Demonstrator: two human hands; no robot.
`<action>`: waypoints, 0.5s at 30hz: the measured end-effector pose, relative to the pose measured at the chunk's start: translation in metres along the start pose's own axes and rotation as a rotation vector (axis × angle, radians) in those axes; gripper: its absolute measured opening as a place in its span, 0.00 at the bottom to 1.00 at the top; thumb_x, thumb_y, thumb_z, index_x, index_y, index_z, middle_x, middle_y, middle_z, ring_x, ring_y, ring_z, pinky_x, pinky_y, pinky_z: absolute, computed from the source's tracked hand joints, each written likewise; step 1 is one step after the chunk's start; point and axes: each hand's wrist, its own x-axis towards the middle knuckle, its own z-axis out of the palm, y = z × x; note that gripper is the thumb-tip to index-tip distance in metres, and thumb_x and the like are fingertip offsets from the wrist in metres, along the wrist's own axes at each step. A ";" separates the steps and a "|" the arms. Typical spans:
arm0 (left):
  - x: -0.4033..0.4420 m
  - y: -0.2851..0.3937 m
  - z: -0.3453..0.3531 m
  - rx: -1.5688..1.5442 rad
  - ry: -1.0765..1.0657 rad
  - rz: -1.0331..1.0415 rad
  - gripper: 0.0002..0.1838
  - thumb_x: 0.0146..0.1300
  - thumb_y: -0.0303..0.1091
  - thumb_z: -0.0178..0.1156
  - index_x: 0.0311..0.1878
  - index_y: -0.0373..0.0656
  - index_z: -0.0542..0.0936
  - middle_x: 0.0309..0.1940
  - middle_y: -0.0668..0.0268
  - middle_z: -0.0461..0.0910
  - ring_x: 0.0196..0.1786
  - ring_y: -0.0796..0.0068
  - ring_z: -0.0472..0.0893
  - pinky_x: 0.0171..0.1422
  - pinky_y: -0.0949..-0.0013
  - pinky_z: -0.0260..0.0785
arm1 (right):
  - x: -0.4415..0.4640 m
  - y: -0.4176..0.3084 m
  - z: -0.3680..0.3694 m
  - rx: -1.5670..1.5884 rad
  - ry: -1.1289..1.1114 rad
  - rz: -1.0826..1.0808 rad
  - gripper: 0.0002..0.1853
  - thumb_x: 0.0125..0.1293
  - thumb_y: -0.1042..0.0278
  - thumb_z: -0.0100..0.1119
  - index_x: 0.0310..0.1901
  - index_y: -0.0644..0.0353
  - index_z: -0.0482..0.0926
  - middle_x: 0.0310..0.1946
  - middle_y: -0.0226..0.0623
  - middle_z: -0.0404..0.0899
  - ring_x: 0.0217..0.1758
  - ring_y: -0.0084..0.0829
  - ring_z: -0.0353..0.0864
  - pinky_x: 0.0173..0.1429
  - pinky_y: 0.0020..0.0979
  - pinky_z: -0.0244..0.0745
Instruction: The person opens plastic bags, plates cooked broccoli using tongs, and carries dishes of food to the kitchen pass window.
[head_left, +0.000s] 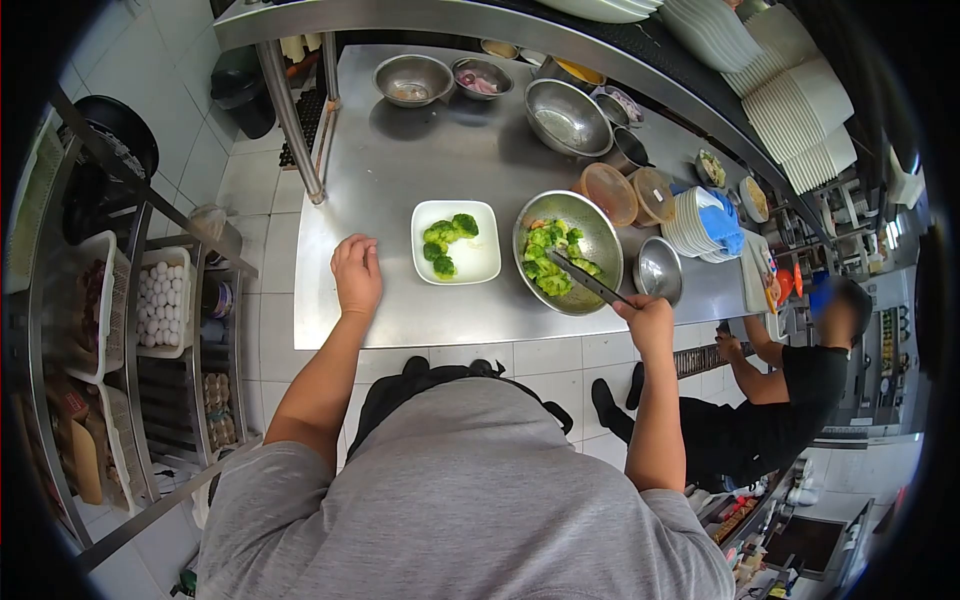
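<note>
My right hand (pixel 650 322) grips a pair of dark tongs (pixel 598 287), whose tips reach into a steel mixing bowl (pixel 610 222). Green broccoli florets (pixel 548 242) lie in that bowl, with a few small orange-brown bits among them. To its left, a square white dish (pixel 488 265) holds several broccoli florets (pixel 439 262), mostly along its left and upper part. My left hand (pixel 357 275) rests on the steel table left of the dish, holding nothing, fingers loosely bent. It does not touch the dish.
Steel bowls (pixel 413 80) line the table's back, under a shelf of white plates (pixel 800 120). Right of the mixing bowl are plastic tubs (pixel 606 194), a small steel bowl (pixel 659 270) and stacked white dishes (pixel 690 225). A co-worker (pixel 800 390) stands at right; an egg crate (pixel 165 300) is at left.
</note>
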 end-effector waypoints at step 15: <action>-0.001 0.003 -0.002 -0.001 0.009 -0.003 0.08 0.65 0.31 0.54 0.42 0.43 0.81 0.48 0.61 0.77 0.56 0.60 0.73 0.65 0.60 0.60 | -0.018 -0.067 0.055 -0.061 0.174 -0.642 0.13 0.54 0.63 0.69 0.38 0.62 0.85 0.26 0.44 0.83 0.29 0.43 0.82 0.36 0.39 0.75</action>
